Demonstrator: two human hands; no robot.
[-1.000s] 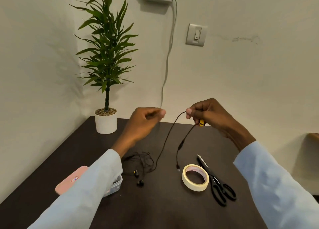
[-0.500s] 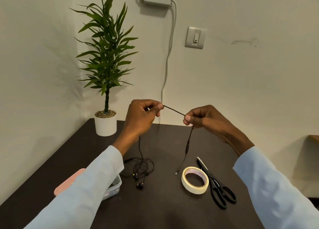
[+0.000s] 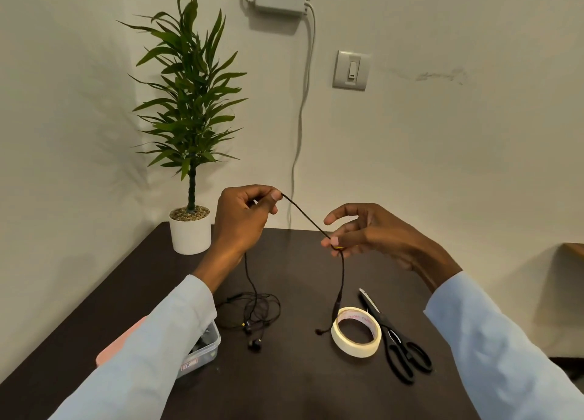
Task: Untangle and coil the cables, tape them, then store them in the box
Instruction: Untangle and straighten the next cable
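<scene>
A thin black cable [image 3: 305,215] stretches taut between both hands above the dark table [image 3: 300,385]. My left hand [image 3: 241,218] pinches it at the upper end, and from there it drops to a tangled heap with earbuds [image 3: 252,312] on the table. My right hand [image 3: 360,233] pinches the cable lower down, with a small yellow piece at the fingertips, index finger raised. From that pinch a short end hangs down to the tape roll [image 3: 355,331]. A clear box [image 3: 202,350] with a pink lid beside it sits under my left sleeve.
Black scissors [image 3: 398,347] lie right of the tape roll. A potted plant [image 3: 189,154] stands at the table's back left corner by the wall. A white wall cable [image 3: 303,103] runs down behind the table.
My left hand has risen a little and my right hand has dropped and moved right, so the cable between them is longer and slopes down. My right index finger has lifted.
</scene>
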